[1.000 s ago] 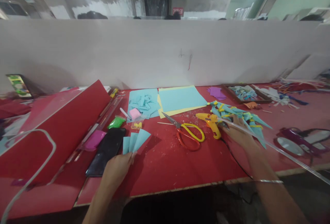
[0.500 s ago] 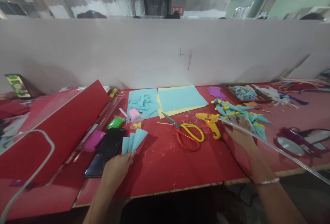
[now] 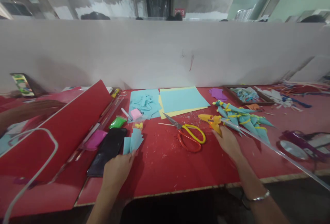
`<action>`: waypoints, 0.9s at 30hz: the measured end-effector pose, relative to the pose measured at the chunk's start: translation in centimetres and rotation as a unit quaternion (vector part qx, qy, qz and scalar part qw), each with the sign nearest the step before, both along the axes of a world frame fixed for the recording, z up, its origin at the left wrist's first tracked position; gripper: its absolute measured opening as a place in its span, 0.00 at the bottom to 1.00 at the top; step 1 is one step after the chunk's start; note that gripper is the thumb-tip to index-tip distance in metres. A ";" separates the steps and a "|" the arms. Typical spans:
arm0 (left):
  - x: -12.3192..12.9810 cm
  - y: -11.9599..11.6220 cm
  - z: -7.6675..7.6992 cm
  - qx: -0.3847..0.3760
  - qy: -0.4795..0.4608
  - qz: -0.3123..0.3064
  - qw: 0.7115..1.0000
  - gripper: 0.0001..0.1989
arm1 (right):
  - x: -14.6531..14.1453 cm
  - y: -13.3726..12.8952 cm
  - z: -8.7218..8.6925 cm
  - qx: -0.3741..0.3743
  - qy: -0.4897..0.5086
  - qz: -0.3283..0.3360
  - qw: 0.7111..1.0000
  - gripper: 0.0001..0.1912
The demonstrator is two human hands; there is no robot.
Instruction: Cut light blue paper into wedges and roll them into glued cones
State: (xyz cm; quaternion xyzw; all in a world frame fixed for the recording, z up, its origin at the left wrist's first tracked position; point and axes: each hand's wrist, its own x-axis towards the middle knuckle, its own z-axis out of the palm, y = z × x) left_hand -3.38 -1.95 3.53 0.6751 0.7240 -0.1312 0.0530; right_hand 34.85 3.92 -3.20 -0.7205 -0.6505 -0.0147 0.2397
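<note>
Between the fingers of my left hand (image 3: 117, 170) are several folded pieces of light blue paper (image 3: 135, 141), held upright just right of a black phone (image 3: 107, 153). My right hand (image 3: 230, 145) is closed around the handle of a yellow hot glue gun (image 3: 206, 118), partly hiding it. A long clear glue stick (image 3: 281, 152) runs out of the gun's back towards the lower right. Behind that hand lie several blue paper cones with yellow trim (image 3: 246, 123). Scissors (image 3: 192, 134) with one yellow and one red handle rest between my hands.
Light blue and yellow paper sheets (image 3: 183, 100) lie at the back, beside blue paper strips (image 3: 145, 104). A leaning red board (image 3: 64, 131) stands left, with another person's arm (image 3: 28, 112) behind it. A brown tray (image 3: 265, 99) sits back right; a purple-framed mirror (image 3: 292, 148) lies right.
My right hand has moved left from the paper cones onto the glue gun's handle. The blue pieces in my left hand have turned slightly. Another person's arm has appeared at the left.
</note>
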 end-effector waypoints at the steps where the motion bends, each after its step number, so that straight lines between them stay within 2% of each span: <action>1: 0.0 -0.1 0.1 0.001 0.001 0.005 1.000 0.28 | 0.3 0.0 -0.2 0.006 -0.009 -0.013 1.000 0.13; 5: 0.3 -0.3 0.6 0.003 0.000 0.015 1.000 0.27 | 1.4 -0.3 -0.3 0.003 -0.032 -0.046 0.998 0.15; 8: 0.3 -0.4 0.8 0.006 -0.006 0.017 1.000 0.27 | 1.2 -0.9 0.5 -0.015 -0.095 -0.047 0.994 0.16; 11: 0.2 -0.5 0.6 0.010 -0.015 0.021 1.000 0.27 | 0.2 -2.5 1.7 -0.036 -0.178 -0.113 0.977 0.18; 13: 0.1 -0.4 0.5 0.010 -0.024 0.026 0.999 0.26 | -0.9 -3.9 2.4 -0.038 -0.196 -0.144 0.969 0.17; 15: 0.0 -0.4 0.4 0.008 -0.030 0.026 0.999 0.25 | -2.7 -4.9 2.8 -0.031 -0.160 -0.107 0.981 0.14; 17: 0.0 -0.4 0.4 0.005 -0.030 0.027 0.999 0.25 | -5.0 -5.1 3.0 -0.025 -0.096 -0.003 0.995 0.14; 18: -0.1 -0.4 0.4 0.003 -0.031 0.028 0.999 0.25 | -6.2 -4.9 2.9 -0.027 -0.075 0.042 0.996 0.14; 20: -0.1 -0.6 0.5 0.002 -0.034 0.030 0.999 0.24 | -8.4 -3.8 2.9 -0.041 -0.075 0.092 0.992 0.15; 23: -0.2 -1.1 1.0 0.002 -0.037 0.045 0.998 0.23 | -10.3 -1.6 2.9 -0.087 -0.105 0.097 0.986 0.15; 27: -0.2 -1.8 1.5 0.001 -0.031 0.062 0.998 0.22 | -10.8 -0.1 3.6 -0.145 -0.086 0.116 0.979 0.13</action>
